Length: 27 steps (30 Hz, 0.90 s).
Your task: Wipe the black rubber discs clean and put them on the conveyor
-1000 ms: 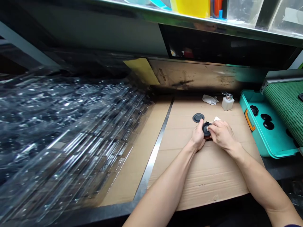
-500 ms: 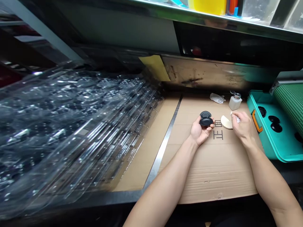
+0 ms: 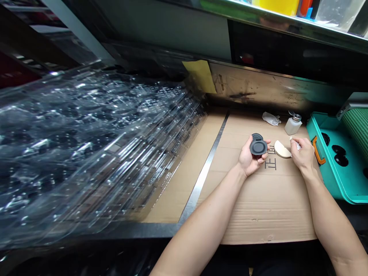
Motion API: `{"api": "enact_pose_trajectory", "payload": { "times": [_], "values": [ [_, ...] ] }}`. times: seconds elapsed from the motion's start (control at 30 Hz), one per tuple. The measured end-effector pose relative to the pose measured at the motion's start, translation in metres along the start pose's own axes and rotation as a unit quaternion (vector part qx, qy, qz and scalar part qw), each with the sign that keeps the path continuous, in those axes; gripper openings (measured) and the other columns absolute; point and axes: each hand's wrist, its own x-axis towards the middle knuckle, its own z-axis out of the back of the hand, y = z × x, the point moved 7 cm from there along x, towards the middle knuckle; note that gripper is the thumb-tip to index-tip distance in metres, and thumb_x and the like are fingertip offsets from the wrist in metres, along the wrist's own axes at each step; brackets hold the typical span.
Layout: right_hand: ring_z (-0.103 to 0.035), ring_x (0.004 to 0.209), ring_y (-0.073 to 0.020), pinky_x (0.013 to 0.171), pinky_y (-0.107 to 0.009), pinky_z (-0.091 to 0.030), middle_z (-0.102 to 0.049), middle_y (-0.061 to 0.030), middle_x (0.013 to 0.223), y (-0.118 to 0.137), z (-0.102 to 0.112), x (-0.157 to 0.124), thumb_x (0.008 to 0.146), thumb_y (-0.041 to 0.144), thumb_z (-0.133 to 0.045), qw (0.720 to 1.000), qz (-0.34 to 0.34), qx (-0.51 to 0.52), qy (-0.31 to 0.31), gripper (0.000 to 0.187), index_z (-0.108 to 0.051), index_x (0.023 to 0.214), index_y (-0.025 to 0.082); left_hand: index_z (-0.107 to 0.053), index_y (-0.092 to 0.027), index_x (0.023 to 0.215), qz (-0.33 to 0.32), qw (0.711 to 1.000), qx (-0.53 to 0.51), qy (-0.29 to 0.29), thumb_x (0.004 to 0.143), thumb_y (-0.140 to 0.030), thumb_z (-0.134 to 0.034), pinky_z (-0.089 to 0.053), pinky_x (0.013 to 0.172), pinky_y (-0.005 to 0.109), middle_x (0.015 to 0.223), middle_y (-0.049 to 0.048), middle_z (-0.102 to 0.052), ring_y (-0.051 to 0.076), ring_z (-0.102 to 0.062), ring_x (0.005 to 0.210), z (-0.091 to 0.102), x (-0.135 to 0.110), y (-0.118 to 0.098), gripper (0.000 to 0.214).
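One black case (image 3: pixel 258 147) is in work, opened into two round parts, one partly behind the other, and it sits in the left hand (image 3: pixel 247 159) just above the cardboard-covered surface (image 3: pixel 258 207). The left grip is closed around its lower edge, fingers curled beneath. The right hand (image 3: pixel 304 154) hangs near it but apart, thumb and fingertips pinched together on a small white wisp (image 3: pixel 291 138).

The handling of this piece looks under way rather than finished: the case is open, up in the hand, and neither closed nor set down. The right hand does not touch it. Between the hands lies a cream half-round pad (image 3: pixel 281 149); behind it stands a white bottle (image 3: pixel 292 125) with its metal cap flipped up, beside a crumpled white scrap (image 3: pixel 271 119). Several black pieces (image 3: pixel 340 160) lie loose in the teal bin (image 3: pixel 339 191); whether they are done or waiting, I cannot tell.

The left fingers are partly covered by the case, and any join between its two parts is hard to make out. The wisp is mostly concealed by the right fingers, so its material is uncertain. The bin and the green belt (image 3: pixel 358 122) run out of view at the right. Blur and glare across the clear trays (image 3: pixel 94 153) hide whether they hold anything.
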Motion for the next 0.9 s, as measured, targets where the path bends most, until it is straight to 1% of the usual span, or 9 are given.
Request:
{"api": "enact_pose_trajectory", "payload": {
  "times": [0.17, 0.23, 0.3, 0.37, 0.5, 0.57, 0.63, 0.73, 0.9],
  "values": [
    [-0.066, 0.092, -0.0237, 0.083, -0.035, -0.049, -0.074, -0.0093, 0.096, -0.001, 0.012, 0.007, 0.096, 0.036, -0.054, 0.999, -0.026, -0.004, -0.033, 0.026, -0.074, 0.098, 0.019, -0.067, -0.007, 0.112, -0.001, 0.998, 0.059, -0.025, 0.102, -0.063, -0.031, -0.028, 0.032, 0.021, 0.077, 0.0105, -0.065, 0.012, -0.051, 0.046, 0.009, 0.008, 0.008, 0.067],
    [-0.065, 0.094, -0.0245, 0.086, -0.035, -0.048, -0.074, -0.0101, 0.097, -0.003, 0.019, 0.022, 0.096, 0.036, -0.052, 0.997, -0.042, -0.027, -0.056, 0.027, -0.073, 0.099, 0.018, -0.068, -0.007, 0.111, 0.01, 0.997, 0.074, -0.037, 0.102, -0.063, -0.033, -0.028, 0.033, 0.021, 0.077, 0.0105, -0.065, 0.012, -0.051, 0.046, 0.012, 0.011, 0.013, 0.066],
    [-0.064, 0.098, -0.0253, 0.09, -0.036, -0.047, -0.074, -0.011, 0.1, -0.004, 0.023, 0.046, 0.097, 0.034, -0.05, 0.995, -0.046, -0.064, -0.056, 0.029, -0.073, 0.101, 0.018, -0.068, -0.007, 0.11, 0.017, 0.996, 0.078, -0.036, 0.102, -0.062, -0.033, -0.03, 0.034, 0.021, 0.077, 0.0106, -0.065, 0.012, -0.051, 0.046, 0.012, 0.012, 0.015, 0.065],
    [-0.064, 0.1, -0.0254, 0.091, -0.035, -0.046, -0.073, -0.0117, 0.102, -0.005, 0.021, 0.076, 0.097, 0.032, -0.049, 0.993, -0.045, -0.109, -0.015, 0.03, -0.075, 0.104, 0.018, -0.068, -0.007, 0.109, 0.019, 0.996, 0.077, -0.032, 0.102, -0.061, -0.033, -0.031, 0.034, 0.021, 0.076, 0.0104, -0.065, 0.011, -0.05, 0.045, 0.011, 0.012, 0.016, 0.065],
    [-0.065, 0.095, -0.0238, 0.085, -0.031, -0.047, -0.073, -0.0117, 0.105, -0.01, 0.005, 0.13, 0.094, 0.027, -0.054, 0.972, -0.04, -0.192, 0.128, 0.028, -0.079, 0.103, 0.02, -0.069, -0.006, 0.104, 0.019, 0.996, 0.077, -0.033, 0.102, -0.061, -0.033, -0.029, 0.034, 0.02, 0.074, 0.0099, -0.064, 0.011, -0.05, 0.044, 0.009, 0.01, 0.015, 0.066],
    [-0.066, 0.093, -0.023, 0.083, -0.029, -0.047, -0.074, -0.0105, 0.101, -0.013, -0.003, 0.147, 0.092, 0.025, -0.057, 0.956, -0.029, -0.221, 0.192, 0.026, -0.081, 0.1, 0.021, -0.07, -0.006, 0.103, 0.021, 0.997, 0.074, -0.033, 0.102, -0.061, -0.033, -0.029, 0.034, 0.02, 0.074, 0.01, -0.064, 0.011, -0.051, 0.044, 0.008, 0.01, 0.015, 0.066],
    [-0.067, 0.091, -0.022, 0.081, -0.028, -0.047, -0.076, -0.009, 0.096, -0.015, -0.008, 0.157, 0.09, 0.024, -0.06, 0.941, -0.016, -0.239, 0.238, 0.023, -0.082, 0.098, 0.021, -0.07, -0.006, 0.102, 0.023, 0.997, 0.07, -0.033, 0.102, -0.061, -0.034, -0.029, 0.035, 0.02, 0.074, 0.0103, -0.064, 0.011, -0.051, 0.044, 0.007, 0.01, 0.015, 0.066],
    [-0.067, 0.087, -0.0204, 0.078, -0.027, -0.048, -0.077, -0.0078, 0.092, -0.018, -0.009, 0.165, 0.089, 0.023, -0.062, 0.936, 0.001, -0.245, 0.251, 0.021, -0.082, 0.096, 0.021, -0.071, -0.006, 0.1, 0.023, 0.997, 0.061, -0.03, 0.103, -0.06, -0.035, -0.03, 0.035, 0.02, 0.073, 0.0107, -0.064, 0.011, -0.051, 0.043, 0.006, 0.011, 0.015, 0.065],
    [-0.065, 0.077, -0.0197, 0.073, -0.029, -0.047, -0.076, -0.0089, 0.083, -0.021, -0.009, 0.167, 0.085, 0.019, -0.065, 0.947, 0.016, -0.23, 0.224, 0.019, -0.083, 0.09, 0.018, -0.072, -0.007, 0.096, 0.018, 0.998, 0.055, -0.015, 0.102, -0.06, -0.035, -0.031, 0.036, 0.02, 0.073, 0.0108, -0.065, 0.011, -0.052, 0.045, 0.005, 0.012, 0.015, 0.065]
  ]
}}
